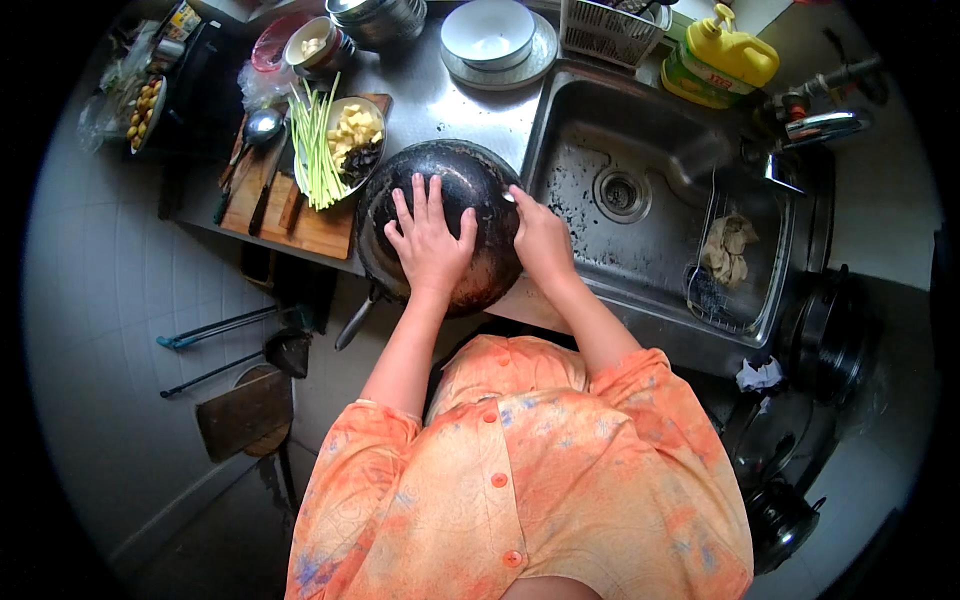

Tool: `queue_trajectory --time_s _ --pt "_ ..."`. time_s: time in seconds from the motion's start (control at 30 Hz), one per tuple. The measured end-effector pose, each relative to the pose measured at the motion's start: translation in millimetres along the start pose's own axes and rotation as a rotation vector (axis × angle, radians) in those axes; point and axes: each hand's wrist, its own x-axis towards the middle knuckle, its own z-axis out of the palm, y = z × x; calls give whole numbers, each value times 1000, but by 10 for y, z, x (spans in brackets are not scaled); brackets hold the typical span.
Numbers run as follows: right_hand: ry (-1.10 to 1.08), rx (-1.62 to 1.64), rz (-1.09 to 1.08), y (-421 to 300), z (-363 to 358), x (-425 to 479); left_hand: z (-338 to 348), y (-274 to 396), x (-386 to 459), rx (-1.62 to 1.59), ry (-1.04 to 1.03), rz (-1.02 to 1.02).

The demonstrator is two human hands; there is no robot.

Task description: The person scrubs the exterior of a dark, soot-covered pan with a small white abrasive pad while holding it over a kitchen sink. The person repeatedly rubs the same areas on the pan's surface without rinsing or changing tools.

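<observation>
A blackened wok [480, 247] is turned bottom up at the counter's front edge, left of the sink. Its long handle [355, 321] points down and to the left. My left hand [433, 244] lies flat on the wok's underside with fingers spread. At the wok's right side, my right hand [544, 236] is closed around a small shiny piece [508, 196], whose tip touches the wok. The fingers hide most of that piece, so its kind cannot be told.
Right of the wok is a steel sink [581, 259] with dark flakes and a wire rack holding a cloth [729, 247]. Leftward, a cutting board [319, 234] bears a knife, a ladle [262, 126] and a plate of cut vegetables [346, 142]. Bowls [487, 30] stand behind, a yellow jug [720, 60] back right.
</observation>
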Motion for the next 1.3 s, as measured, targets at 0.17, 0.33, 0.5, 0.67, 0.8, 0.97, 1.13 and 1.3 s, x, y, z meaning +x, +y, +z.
queue_trajectory --time_s 0.17,0.33,0.5,0.67,0.8,0.97,1.13,1.3 --pt "39 -15 23 -47 13 213 -21 43 17 16 -7 -2" --pt "-29 1 20 48 17 286 -28 15 3 20 -19 -5" --pt "-20 -36 -12 18 -36 197 -25 28 26 7 -24 -6" --pt "-59 -76 -47 65 -48 229 4 44 33 31 -13 -32" --pt "-63 -103 -32 48 -63 193 16 55 20 24 -18 -31" --pt "-39 -37 -55 232 51 485 -12 50 48 34 -4 -16" --pt "-53 -24 -50 -21 -65 272 -6 60 29 49 10 -15" --pt "-68 -25 -45 155 3 508 -17 44 23 42 -11 -24"
